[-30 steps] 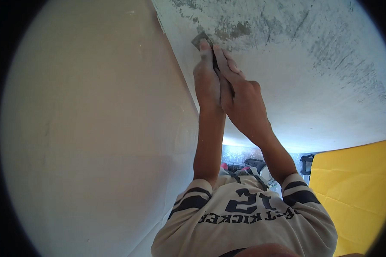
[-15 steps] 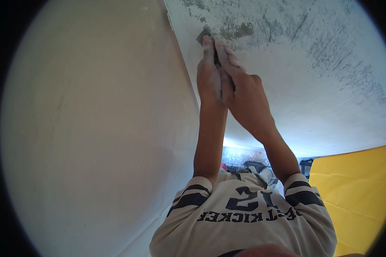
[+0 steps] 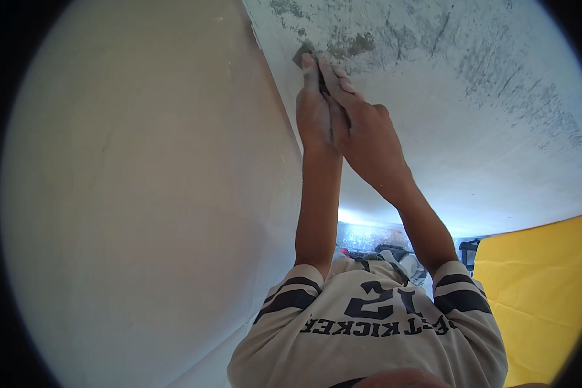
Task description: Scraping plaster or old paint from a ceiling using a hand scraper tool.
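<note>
A small dark grey flat piece (image 3: 301,54) with a square corner pokes out past my fingertips, against a whitish wall (image 3: 427,136). I cannot make out whether it is sandpaper or a scraper blade. My left hand (image 3: 315,116) is closed on it, with the thumb stretched along it. Pressed up against the left hand is my right hand (image 3: 366,132), its fingers bent together round the same piece. A dark strip shows between the two hands; their palms hide the rest. Pale dust coats the fingers.
Dark grey rough patches (image 3: 362,44) mark the wall beyond my hands. A smooth beige surface (image 3: 149,194) fills the left, meeting the wall at an edge beside my left hand. A yellow sheet (image 3: 537,278) hangs at the right. Blurred items (image 3: 394,252) lie low behind my arms.
Both hands and the grey piece have shifted very slightly left in the picture, along with the wall patches. The grip looks the same.
</note>
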Available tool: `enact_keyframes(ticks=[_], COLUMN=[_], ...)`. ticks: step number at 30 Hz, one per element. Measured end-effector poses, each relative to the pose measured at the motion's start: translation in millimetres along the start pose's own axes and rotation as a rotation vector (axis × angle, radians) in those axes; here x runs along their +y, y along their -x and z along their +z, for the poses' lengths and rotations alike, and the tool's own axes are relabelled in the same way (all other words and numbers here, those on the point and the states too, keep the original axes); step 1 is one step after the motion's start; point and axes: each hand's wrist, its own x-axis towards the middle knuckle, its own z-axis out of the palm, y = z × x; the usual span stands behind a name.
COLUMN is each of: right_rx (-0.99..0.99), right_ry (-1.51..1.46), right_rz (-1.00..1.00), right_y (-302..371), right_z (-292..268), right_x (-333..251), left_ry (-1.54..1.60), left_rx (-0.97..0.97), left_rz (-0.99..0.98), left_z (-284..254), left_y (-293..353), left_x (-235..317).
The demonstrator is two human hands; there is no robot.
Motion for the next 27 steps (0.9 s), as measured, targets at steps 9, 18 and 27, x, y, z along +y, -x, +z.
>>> enact_keyframes(ticks=[9,18,27], right_rx=[0.132,0.161,0.135], right_ry=[-0.045,-0.004,0.022], right_rz=[-0.111,-0.161,-0.214], right_y=[-10,-2,-19], right_z=[-3,4,0], right_x=[1,23,22], left_ry=[-0.228,-0.078,-0.067], left_rx=[0.029,0.071,0.08], left_rz=[0.027,0.032,0.094], left_z=[9,-7,0], left_y=[-10,-5,-19], left_x=[3,-13,-10])
